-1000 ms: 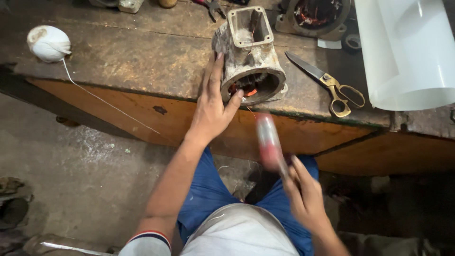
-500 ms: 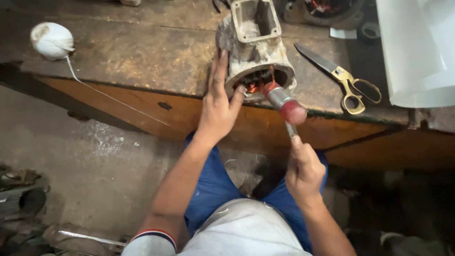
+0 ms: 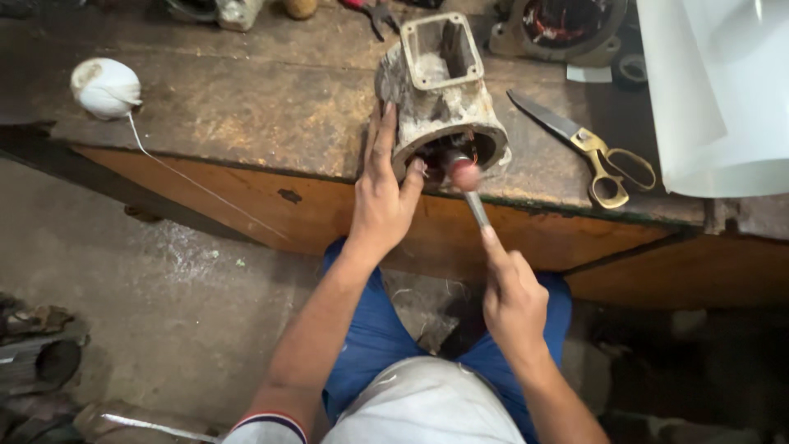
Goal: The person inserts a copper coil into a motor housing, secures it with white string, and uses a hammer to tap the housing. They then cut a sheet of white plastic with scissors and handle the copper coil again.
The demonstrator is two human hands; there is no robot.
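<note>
Just hammer above right grip

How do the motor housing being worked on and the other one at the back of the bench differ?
The near motor housing lies at the bench's front edge, its round opening toward the person; the far housing sits at the back, opening upward, partly cut off by the frame. The left hand steadies the near one while the right hand drives a mallet at its mouth; nobody touches the far one. Both show copper windings inside.

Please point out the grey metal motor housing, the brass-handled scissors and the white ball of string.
grey metal motor housing [image 3: 440,103], head view, its side wall
brass-handled scissors [image 3: 593,146], head view, near the pivot
white ball of string [image 3: 105,87], head view, its middle
</note>
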